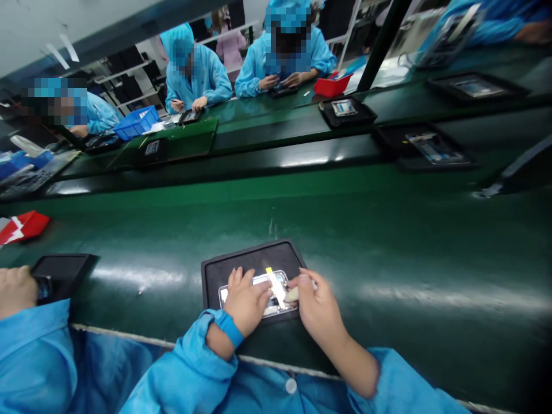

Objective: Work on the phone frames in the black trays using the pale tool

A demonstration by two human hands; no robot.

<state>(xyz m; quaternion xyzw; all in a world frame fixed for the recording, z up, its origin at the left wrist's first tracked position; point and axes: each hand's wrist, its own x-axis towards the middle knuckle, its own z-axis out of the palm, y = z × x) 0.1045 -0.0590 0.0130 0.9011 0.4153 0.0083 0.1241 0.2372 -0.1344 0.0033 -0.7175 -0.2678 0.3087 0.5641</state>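
A black tray [254, 259] lies on the green belt right in front of me, and a phone frame [282, 303] with a silver rim rests in it. My left hand [246, 300] presses down on the frame's left half, fingers spread flat. My right hand [317, 307] pinches a small pale tool [292, 294] whose tip touches the frame beside a yellow strip [274, 286] running across its middle. Both wrists come out of blue sleeves.
A co-worker's hand [15, 290] rests on another black tray [60, 270] at the left. A red bin [23, 225] sits beyond it. More trays with devices [345, 109] line the far belt, where several people in blue coats work.
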